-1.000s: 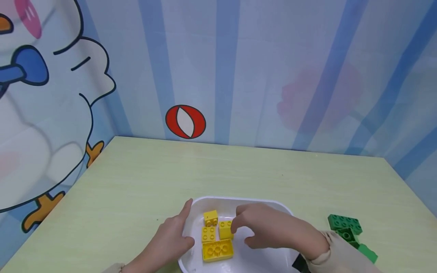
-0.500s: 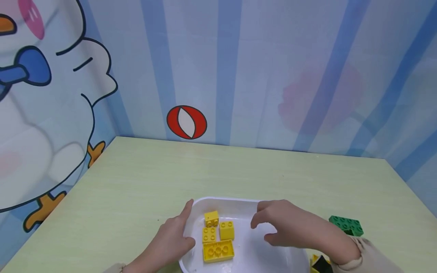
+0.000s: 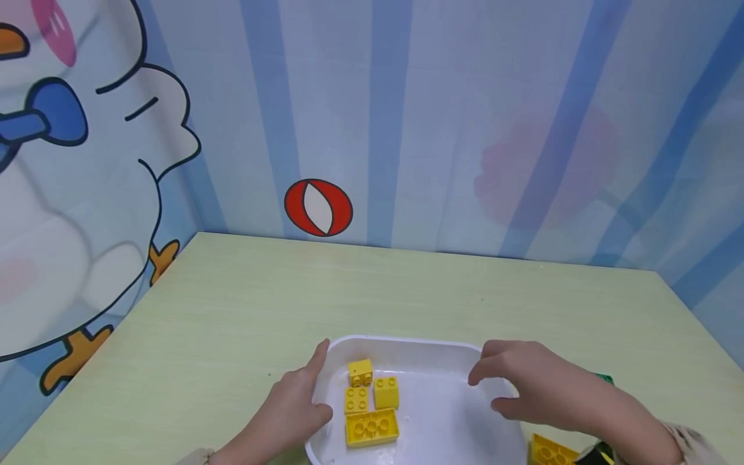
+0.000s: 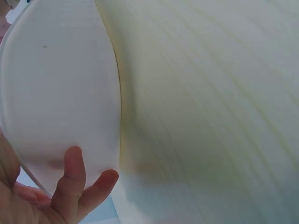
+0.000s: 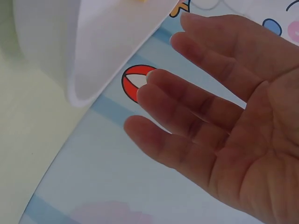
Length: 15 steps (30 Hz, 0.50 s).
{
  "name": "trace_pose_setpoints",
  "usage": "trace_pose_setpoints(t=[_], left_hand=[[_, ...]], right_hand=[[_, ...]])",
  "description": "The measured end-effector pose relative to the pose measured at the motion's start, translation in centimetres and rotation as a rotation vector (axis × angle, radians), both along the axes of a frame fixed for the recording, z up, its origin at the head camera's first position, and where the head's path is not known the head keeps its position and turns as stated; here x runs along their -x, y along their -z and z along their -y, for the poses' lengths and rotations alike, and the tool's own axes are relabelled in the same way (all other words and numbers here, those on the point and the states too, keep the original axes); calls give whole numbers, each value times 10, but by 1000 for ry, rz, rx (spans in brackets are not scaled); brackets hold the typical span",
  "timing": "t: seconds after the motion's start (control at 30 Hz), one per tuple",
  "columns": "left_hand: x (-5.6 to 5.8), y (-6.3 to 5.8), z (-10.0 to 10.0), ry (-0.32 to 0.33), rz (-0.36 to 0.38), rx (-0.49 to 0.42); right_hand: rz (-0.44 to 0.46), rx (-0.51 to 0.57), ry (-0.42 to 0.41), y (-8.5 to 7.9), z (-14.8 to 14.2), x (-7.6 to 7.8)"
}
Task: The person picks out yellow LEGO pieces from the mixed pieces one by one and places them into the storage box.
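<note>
The pale table carries a white tray near its six o'clock edge, and the work looks only partly done. At the tray's nine o'clock side the left hand grips it, thumb at the rim and other fingers against the outer wall, index finger stretched along the edge. Over the three o'clock end hangs the right hand, its fingers loosely bent, spread apart and holding nothing. Inside the tray, toward nine o'clock, four bricks are already in: one long yellow brick, with three small yellow bricks set from eleven to one o'clock of it. Left outside on the table are another yellow brick at four o'clock of the tray and a green piece toward two; the right forearm covers that area, so their full count cannot be told.
</note>
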<state>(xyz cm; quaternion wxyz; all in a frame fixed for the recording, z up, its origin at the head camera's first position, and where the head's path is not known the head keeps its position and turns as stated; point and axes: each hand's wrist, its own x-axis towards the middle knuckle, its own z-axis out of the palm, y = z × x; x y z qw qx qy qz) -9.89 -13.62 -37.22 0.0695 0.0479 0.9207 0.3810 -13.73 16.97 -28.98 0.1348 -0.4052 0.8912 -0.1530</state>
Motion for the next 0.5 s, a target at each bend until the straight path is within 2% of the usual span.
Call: trace_pose_setpoints(t=[0.23,0.33,0.5], left_hand=[[0,0,0,-5,3,1],[0,0,0,-6,1,-4],[-1,0,0,-7,-8,7]], right_hand=[[58,-25,68,0,-13,-2],[36,-34,104,0,-19,-5],[-21,-23,103,3,-32,-7]])
